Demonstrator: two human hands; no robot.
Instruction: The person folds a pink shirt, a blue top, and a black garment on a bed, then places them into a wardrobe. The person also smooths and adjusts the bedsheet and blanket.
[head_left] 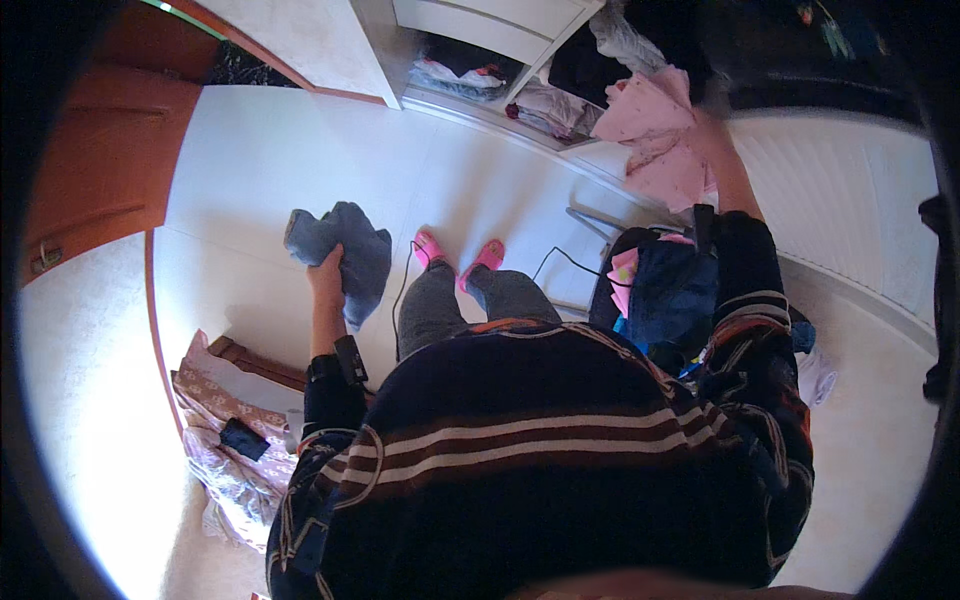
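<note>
My left hand [328, 277] is closed around a bunched grey-blue piece of clothing [362, 250], which hangs over the floor to the left of my legs. Out to the far right, my right hand [710, 145] grips a pink cloth garment [650, 108] in front of the open wardrobe [560, 25]. The pink fabric droops in folds and covers most of those fingers. Folded clothes [548, 105], some in clear plastic, lie in the wardrobe's lower compartments, just left of the pink garment.
A chair heaped with dark blue and pink clothes [675, 290] stands by my right side. At lower left, a patterned cover [215, 390] carries a small black item [243, 438]. A black cable [402, 290] hangs beside my left leg. A brown door [110, 170] is at far left.
</note>
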